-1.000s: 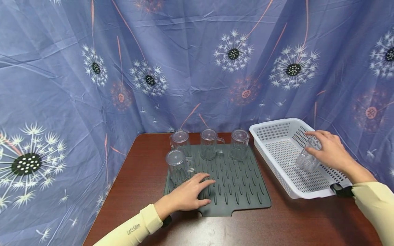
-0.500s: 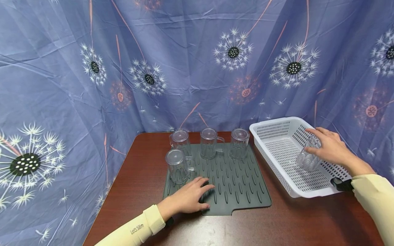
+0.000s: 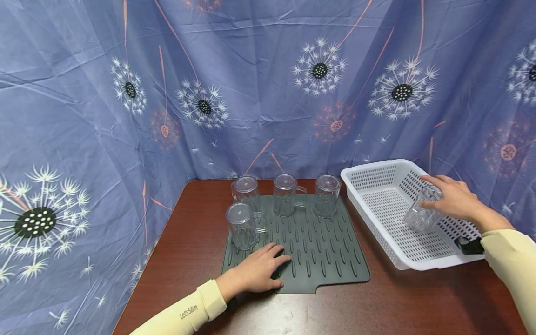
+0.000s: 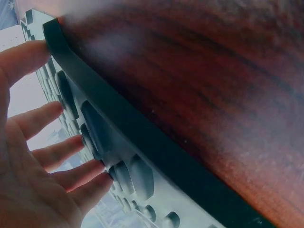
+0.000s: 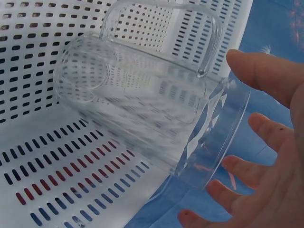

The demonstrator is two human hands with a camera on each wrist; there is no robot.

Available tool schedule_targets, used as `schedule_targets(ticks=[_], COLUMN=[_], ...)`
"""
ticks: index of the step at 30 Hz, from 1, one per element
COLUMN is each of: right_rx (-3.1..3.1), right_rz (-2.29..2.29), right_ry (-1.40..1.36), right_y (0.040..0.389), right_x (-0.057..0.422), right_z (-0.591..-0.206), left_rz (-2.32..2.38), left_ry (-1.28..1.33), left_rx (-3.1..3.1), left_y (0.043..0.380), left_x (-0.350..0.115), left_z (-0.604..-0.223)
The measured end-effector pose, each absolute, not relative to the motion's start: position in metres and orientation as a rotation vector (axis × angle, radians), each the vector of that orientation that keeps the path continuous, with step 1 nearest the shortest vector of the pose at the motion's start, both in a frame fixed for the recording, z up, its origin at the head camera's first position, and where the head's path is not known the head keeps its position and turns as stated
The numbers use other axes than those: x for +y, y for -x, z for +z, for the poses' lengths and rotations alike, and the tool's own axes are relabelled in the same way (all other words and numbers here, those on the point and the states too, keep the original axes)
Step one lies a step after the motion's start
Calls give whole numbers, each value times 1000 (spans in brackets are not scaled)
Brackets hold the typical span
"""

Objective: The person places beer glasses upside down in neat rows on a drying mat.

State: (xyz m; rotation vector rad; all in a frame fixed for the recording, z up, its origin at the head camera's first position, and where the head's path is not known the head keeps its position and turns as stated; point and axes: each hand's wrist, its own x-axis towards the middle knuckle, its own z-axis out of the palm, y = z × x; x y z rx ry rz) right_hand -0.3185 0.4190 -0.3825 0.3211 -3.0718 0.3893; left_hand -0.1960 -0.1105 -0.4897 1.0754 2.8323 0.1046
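Note:
My right hand (image 3: pixel 454 200) is at a clear glass mug (image 3: pixel 422 216) that leans tilted inside the white basket (image 3: pixel 372 228). The right wrist view shows the mug (image 5: pixel 142 99) with its handle at the upper side. The thumb and spread fingers (image 5: pixel 244 171) are right at its rim, not curled round it. My left hand (image 3: pixel 259 270) lies with spread fingers over the near left part of the dark drying mat (image 3: pixel 326 251); its fingertips meet the mat's ridges in the left wrist view. Close ahead of it stands an upside-down glass mug (image 3: pixel 243 228).
Three more upside-down glass mugs line the mat's far side: a left one (image 3: pixel 247 190), a middle one (image 3: pixel 284 195) and a right one (image 3: pixel 325 197). The basket stands right of the mat on the brown table (image 3: pixel 184 232). A blue dandelion-print cloth (image 3: pixel 259 93) hangs behind.
My left hand has settled slightly back and lower at the mat's near edge. My right hand has shifted very slightly to the right; the mug in the basket shows almost no movement.

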Motion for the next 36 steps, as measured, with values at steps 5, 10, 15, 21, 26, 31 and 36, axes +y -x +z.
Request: schedule_targets(ticks=[5,10,15,21,26,31,36], right_rx=[-3102,-3126,-3166,-3197,-3182,-3134,-3131], right_rz=[412,471,544,532,507,478,502], right_ry=[-337,-351,-363,-340,-337,-366,-377], right_y=[321,323,325,325,326,327,325], right_x=[423,424,424,422,424,425,423], right_z=[-383,-385,-385,-384,-387,-387,-384], left_rz=[79,72,70,85,91,106,107], left_ry=[-1067,-1055,-1055,-1053,-1050,-1031,-1022], left_rx=[2844,2849,2851,2861,2865,2856,2856], left_y=[196,195,194,194,195,195,195], left_x=[-109,-109,-108,-108,-108,-108,-109], left_z=[-491,-491,-491,-490,-491,-491,-492])
